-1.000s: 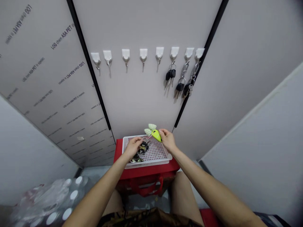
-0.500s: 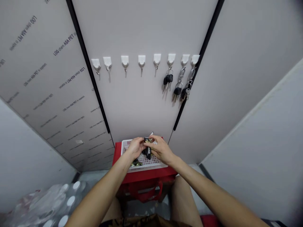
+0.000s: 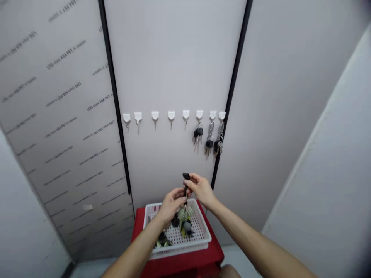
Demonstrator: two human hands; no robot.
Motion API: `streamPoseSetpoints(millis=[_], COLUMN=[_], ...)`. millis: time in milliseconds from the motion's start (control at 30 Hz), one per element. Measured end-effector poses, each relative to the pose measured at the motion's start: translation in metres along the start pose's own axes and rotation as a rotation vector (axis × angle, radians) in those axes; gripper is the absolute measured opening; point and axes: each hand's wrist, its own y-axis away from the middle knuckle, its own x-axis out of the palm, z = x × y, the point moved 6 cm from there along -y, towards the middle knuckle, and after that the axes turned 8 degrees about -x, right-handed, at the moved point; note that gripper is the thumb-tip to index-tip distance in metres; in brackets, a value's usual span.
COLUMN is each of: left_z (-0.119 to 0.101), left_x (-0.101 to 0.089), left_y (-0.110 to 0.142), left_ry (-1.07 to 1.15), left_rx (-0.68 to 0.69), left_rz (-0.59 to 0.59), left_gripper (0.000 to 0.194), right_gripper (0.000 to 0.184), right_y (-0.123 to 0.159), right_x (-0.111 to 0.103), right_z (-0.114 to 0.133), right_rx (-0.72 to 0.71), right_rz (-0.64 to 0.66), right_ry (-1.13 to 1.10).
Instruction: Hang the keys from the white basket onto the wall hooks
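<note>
My right hand (image 3: pixel 199 188) pinches the upper end of a black strap keychain (image 3: pixel 186 176), which it holds upright above the basket. Lower on the same strap, the thumb and fingers of my left hand (image 3: pixel 171 204) close around it. Below the hands hangs or rests a cluster of charms (image 3: pixel 187 224) with pale green, yellow-green and grey parts; I cannot tell whether it touches the basket floor. The white perforated basket (image 3: pixel 195 246) also contains loose keys (image 3: pixel 162 242) at its near left corner, partly hidden by my left forearm.
The basket sits on a red surface (image 3: pixel 176 264). Several white adhesive hooks (image 3: pixel 171 116) run in a row along the light wall panel above. Bunches of keys (image 3: pixel 209 143) hang from the three rightmost hooks. Dark strips (image 3: pixel 236 65) border the panel.
The yellow-green piece has left my right hand's grasp, which now grips the black strap. Both hands have brought the strap upright. The view has tilted upward, so the hooks appear lower.
</note>
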Motion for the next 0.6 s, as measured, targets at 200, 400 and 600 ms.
streamPoseSetpoints(millis=[200, 400, 600], left_z=[-0.046, -0.118, -0.146], left_x=[0.008, 0.012, 0.002], left_y=[-0.029, -0.058, -0.081], left_ry=[-0.149, -0.252, -0.398], left_rx=[0.099, 0.285, 0.302], left_rz=[-0.218, -0.356, -0.469], left_gripper=[0.023, 0.025, 0.025], right_gripper=[0.018, 0.016, 0.013], right_y=[-0.037, -0.089, -0.124], right_x=[-0.022, -0.028, -0.028], right_z=[0.039, 0.098, 0.11], right_rx=[-0.113, -0.328, -0.246], right_rz=[-0.201, -0.302, -0.381], right_ry=[-0.116, -0.118, -0.025])
